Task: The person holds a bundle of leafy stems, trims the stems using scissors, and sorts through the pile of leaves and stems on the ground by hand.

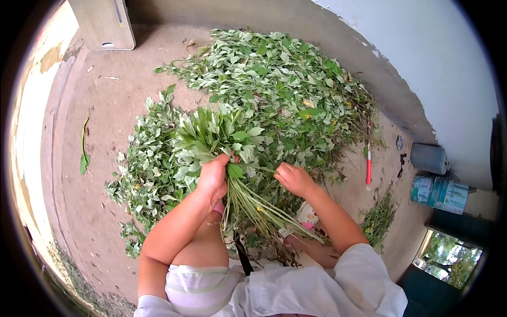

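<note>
Left hand: grasping a bundle of leafy stems, leaves spreading beyond the hand, bare stems trailing from its near side. Right hand: pinching a thin stem, beside the bundle. Large leafy heap: lying on the floor beyond both hands. Smaller leafy pile: lying left of the left hand. Red-and-white stick: lying right of the right hand, well apart.

- No legible txt, nos. or signs in view.
- Tub, far R: teal/wht surface patches; too blurry to tell if any is lettering.
- Panel, top L: small pale mark nr bottom edge; too small to read.
- Red stick, R: wht section, no txt readable.
</note>
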Action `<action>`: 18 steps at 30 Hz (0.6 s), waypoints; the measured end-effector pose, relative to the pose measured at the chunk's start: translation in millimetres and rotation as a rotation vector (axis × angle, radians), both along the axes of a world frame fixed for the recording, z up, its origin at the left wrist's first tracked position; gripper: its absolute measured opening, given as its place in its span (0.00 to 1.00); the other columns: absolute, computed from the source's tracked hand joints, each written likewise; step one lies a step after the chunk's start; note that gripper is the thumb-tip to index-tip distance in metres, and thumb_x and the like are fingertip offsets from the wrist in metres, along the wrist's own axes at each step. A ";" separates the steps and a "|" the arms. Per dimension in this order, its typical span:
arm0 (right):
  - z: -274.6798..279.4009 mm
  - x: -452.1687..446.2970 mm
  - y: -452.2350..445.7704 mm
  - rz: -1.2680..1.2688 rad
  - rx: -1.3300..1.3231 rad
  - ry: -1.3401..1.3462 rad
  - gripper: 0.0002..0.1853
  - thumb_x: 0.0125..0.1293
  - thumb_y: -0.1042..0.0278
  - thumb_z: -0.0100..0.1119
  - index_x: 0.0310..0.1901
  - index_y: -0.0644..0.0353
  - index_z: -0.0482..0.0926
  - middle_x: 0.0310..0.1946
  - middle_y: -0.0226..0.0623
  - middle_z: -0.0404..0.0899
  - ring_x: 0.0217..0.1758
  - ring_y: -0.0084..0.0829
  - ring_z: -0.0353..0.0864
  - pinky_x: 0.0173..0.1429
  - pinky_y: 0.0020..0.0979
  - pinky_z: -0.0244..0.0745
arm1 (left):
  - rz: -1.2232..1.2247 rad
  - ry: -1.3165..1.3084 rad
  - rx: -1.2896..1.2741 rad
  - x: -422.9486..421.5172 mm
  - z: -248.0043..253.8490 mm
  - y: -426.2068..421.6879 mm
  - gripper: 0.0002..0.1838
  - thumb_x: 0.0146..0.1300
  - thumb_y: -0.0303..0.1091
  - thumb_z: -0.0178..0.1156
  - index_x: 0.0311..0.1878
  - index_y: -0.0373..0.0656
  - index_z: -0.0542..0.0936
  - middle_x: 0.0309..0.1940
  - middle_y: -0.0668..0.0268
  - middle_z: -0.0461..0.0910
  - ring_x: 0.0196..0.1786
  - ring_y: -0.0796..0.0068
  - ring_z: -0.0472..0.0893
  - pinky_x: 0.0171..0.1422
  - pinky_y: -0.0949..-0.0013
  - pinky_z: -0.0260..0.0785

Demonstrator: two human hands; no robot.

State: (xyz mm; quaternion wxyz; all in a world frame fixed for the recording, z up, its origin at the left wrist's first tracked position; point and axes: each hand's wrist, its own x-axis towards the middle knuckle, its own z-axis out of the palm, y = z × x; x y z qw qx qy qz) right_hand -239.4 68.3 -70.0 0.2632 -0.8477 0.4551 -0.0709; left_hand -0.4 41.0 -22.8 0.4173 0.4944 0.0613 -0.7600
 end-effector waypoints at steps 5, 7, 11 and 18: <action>-7.5 -25.5 3.6 -0.389 0.448 -0.345 0.22 0.62 0.55 0.47 0.53 0.59 0.61 0.49 0.42 0.67 0.50 0.40 0.70 0.51 0.38 0.65 | 0.081 0.035 -0.067 20.2 1.7 -18.2 0.05 0.60 0.31 0.48 0.36 0.41 0.68 0.24 0.67 0.70 0.24 0.75 0.68 0.27 0.72 0.63; 2.5 -34.1 -3.7 -0.692 0.459 -0.755 0.30 0.65 0.54 0.43 0.64 0.55 0.47 0.61 0.41 0.55 0.60 0.38 0.60 0.60 0.39 0.57 | 0.101 0.016 -0.067 26.2 -6.9 -20.7 0.04 0.61 0.31 0.46 0.36 0.41 0.66 0.23 0.68 0.69 0.23 0.75 0.66 0.25 0.73 0.62; 23.2 -25.2 -13.8 -0.646 0.170 -0.418 0.20 0.61 0.56 0.50 0.51 0.57 0.68 0.44 0.36 0.71 0.47 0.33 0.70 0.49 0.31 0.65 | 0.148 0.039 -0.059 20.5 -9.7 -17.8 0.05 0.61 0.31 0.47 0.38 0.43 0.66 0.24 0.69 0.69 0.23 0.76 0.66 0.24 0.74 0.61; 16.3 21.3 -20.6 -0.323 0.346 -0.107 0.28 0.57 0.42 0.49 0.39 0.65 0.76 0.28 0.39 0.75 0.40 0.39 0.72 0.43 0.35 0.67 | 0.099 0.147 -0.109 23.9 -12.2 -14.2 0.06 0.60 0.34 0.50 0.36 0.43 0.66 0.22 0.69 0.70 0.19 0.77 0.64 0.23 0.74 0.59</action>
